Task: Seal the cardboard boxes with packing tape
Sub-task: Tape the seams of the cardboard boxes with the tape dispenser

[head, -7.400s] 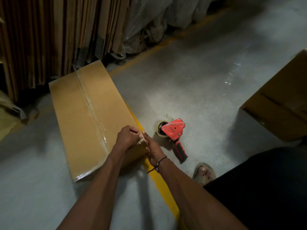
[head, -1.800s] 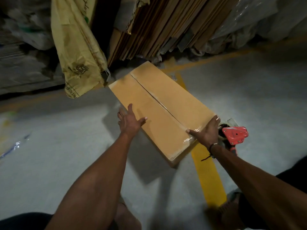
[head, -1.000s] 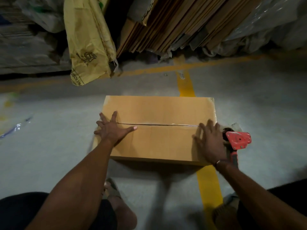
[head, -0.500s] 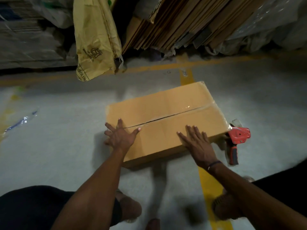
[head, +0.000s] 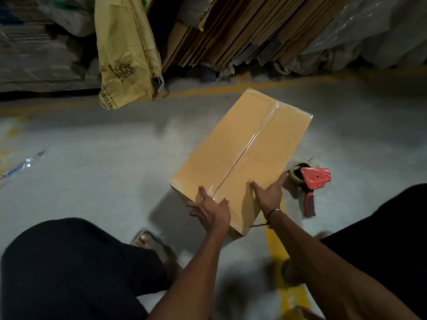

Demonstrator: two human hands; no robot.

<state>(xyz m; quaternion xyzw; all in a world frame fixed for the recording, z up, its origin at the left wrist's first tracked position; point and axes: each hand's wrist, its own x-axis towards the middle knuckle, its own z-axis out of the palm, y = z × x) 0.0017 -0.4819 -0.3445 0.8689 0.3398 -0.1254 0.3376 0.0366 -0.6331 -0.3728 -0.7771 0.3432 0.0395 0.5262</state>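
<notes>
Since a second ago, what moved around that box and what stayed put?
The cardboard box was turned on the floor, its taped seam now running away from the person. Both open hands, left and right, shifted to its near end. The tape dispenser stayed put.

Matt tan cardboard box (head: 240,144), glossy clear tape (head: 251,139) along its seam, red plastic dispenser (head: 312,181), rough grey concrete floor (head: 104,162)

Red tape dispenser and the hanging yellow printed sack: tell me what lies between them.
In the head view, the brown cardboard box with clear tape along its seam lies between the red tape dispenser and the yellow printed sack, amid bare grey floor.
</notes>
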